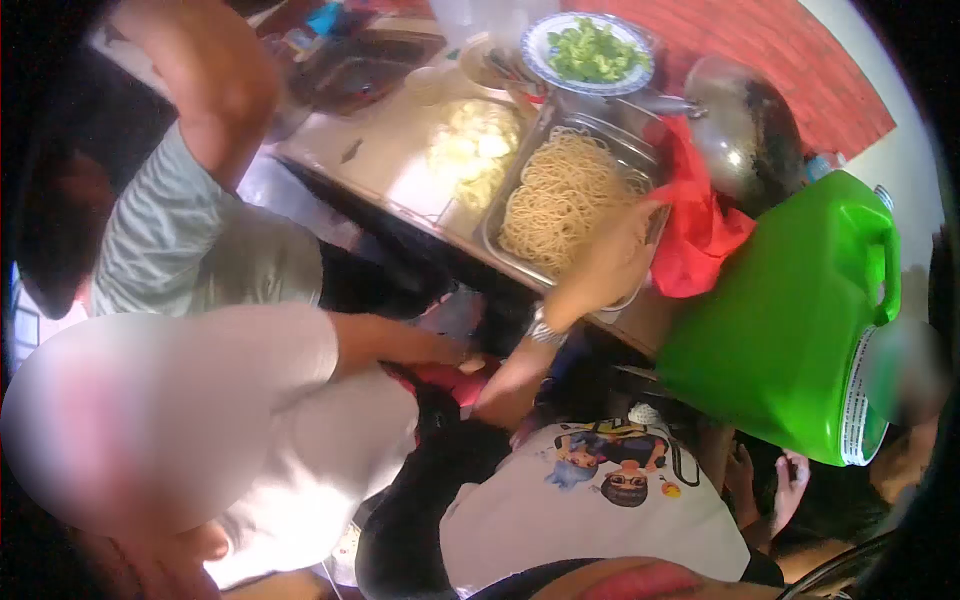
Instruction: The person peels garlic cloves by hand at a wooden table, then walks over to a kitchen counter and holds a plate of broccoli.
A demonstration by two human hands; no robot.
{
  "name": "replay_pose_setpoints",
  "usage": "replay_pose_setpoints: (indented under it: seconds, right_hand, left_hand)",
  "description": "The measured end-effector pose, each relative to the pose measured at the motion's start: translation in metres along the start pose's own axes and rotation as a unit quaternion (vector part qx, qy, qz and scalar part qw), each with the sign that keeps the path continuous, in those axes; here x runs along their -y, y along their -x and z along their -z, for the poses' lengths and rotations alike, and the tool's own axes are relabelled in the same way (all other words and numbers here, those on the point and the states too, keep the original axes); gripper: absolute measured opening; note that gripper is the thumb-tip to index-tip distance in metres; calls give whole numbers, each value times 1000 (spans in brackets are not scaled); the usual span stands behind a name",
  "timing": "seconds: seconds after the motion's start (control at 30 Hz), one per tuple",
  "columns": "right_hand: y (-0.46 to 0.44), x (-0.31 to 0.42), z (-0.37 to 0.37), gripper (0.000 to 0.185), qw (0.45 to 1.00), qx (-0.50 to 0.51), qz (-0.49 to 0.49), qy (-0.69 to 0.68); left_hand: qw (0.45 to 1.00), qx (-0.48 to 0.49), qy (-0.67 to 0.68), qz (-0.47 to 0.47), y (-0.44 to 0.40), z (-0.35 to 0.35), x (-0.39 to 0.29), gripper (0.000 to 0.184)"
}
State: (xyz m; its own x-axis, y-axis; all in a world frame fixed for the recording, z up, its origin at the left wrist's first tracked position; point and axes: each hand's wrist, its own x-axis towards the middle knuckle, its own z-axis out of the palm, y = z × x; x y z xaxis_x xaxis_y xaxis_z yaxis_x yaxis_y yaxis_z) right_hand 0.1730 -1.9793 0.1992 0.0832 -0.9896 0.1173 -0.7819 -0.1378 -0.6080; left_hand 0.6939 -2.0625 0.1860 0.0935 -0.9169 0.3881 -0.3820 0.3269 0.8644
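Observation:
An arm with a silvery wristband reaches up from beside the printed white shirt, and I take its hand as my left hand (pixel 612 250). It lies over the right part of a metal tray (pixel 492 222) of noodles (pixel 560 195). Its fingers are blurred, so whether they grip anything is unclear. Just beyond the fingers, a red plastic bag (pixel 695 225) hangs over the tray's right side. Pale chopped pieces (pixel 475 150) lie in a heap left of the tray. My right hand cannot be seen.
A plate of chopped greens (pixel 595 52) stands behind the tray, beside a metal wok (pixel 745 125). A large green jug (pixel 780 320) stands at the right. People crowd the left side, and another person's hands (pixel 790 485) show at lower right.

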Motion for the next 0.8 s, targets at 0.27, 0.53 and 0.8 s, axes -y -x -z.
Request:
replay_pose_setpoints:
  seconds: [0.27, 0.53, 0.8]
  right_hand:
    - [-76, -18, -160, 14, 983, 170, 48, -40]
    - [-30, 11, -393, 19, 871, 462, 152, -67]
    - [-58, 140, -364, 20, 831, 368, 247, -336]
  left_hand:
    - [966, -126, 95, 203, 121, 10, 3, 28]
    - [957, 15, -117, 264, 193, -63, 34, 29]
    - [946, -93, -104, 293, 186, -83, 46, 26]
